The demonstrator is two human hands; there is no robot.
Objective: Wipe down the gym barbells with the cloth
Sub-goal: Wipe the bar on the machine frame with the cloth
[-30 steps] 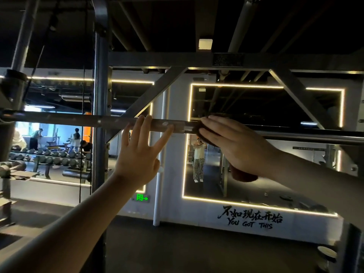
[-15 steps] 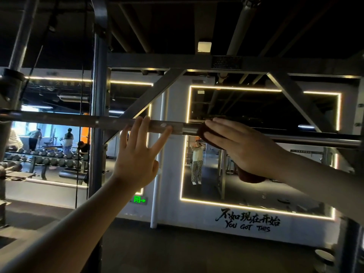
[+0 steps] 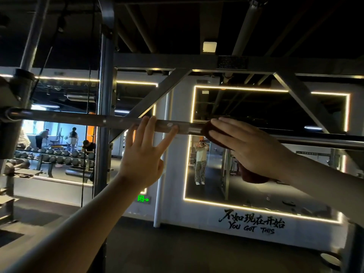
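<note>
Head view, looking up and forward in a dim gym. Dark rubber floor (image 3: pixel 177 251) below, black ceiling with pipes above. Grey steel rack frame (image 3: pixel 157 95) crossed the view, with a round upright post (image 3: pixel 104 91) to the left. Pale wall behind carried a large mirror edged in warm light strips (image 3: pixel 256 186), black painted lettering reading "YOU GOT THIS" (image 3: pixel 252 226) beneath it, and a small green exit sign (image 3: pixel 142 199) low, near the post. A standing figure in checked trousers (image 3: pixel 200 164) showed in the mirror. Far left, a long rack of dark dumbbells (image 3: pixel 55 156) with several people behind it.

Left hand (image 3: pixel 141 160) was raised, back toward the camera, fingers straight and spread. Fingertips touched the long grey steel barbell (image 3: pixel 78 117) and the thumb tip reached the bar's lower edge further right. Released, nothing gripped.

Right hand (image 3: pixel 250 148) lay just right of the left, apart from it, reaching in from the right. Its fingers were straight and close together, laid flat over the dark red-brown cloth (image 3: pixel 254 177) and pressing it against the bar. Thumb hidden.

Barbell ran level across the frame at about head height, its left end seated in the rack. Surface dull grey with small pale specks near the left thumb, and a shinier smooth band just left of the cloth. Cloth was draped over the bar under the right fingers, a bunched fold hanging below the heel of the palm.
</note>
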